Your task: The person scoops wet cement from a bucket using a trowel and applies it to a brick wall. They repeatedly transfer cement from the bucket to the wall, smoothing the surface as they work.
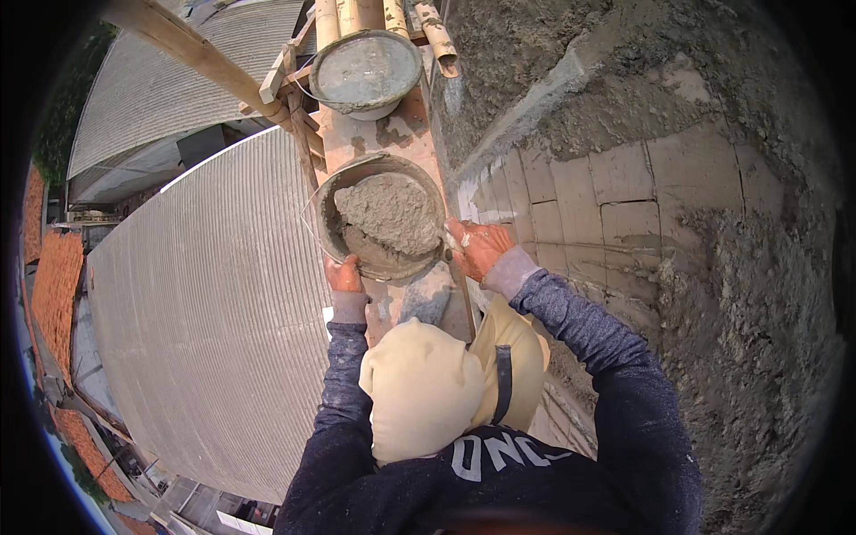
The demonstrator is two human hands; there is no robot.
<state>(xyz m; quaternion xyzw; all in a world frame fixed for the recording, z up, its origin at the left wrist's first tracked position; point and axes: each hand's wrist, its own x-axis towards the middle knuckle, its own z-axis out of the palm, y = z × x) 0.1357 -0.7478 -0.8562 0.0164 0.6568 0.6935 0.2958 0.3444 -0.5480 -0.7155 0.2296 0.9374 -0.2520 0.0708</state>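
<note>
A round bucket (330, 234) stands before me on a plank, partly filled with wet grey mortar (392, 209) that rises in a heap. My left hand (344, 273) is closed on the near left part of its rim, fingers curled. At the right rim my right hand (479, 248) is closed, knuckles up, around a small pale end, possibly a tool handle reaching into the mortar. The mortar and my fingers hide what that is. A thin wire handle hangs by the bucket's left side.
A second bucket (373, 113) with grey contents stands farther along the narrow plank (415, 116). Bamboo poles (437, 36) lie beyond it. A slanting wooden pole (192, 49) rises at left above corrugated roofs (214, 303) far below. Close on my right is a block wall (615, 192), partly mortar-coated.
</note>
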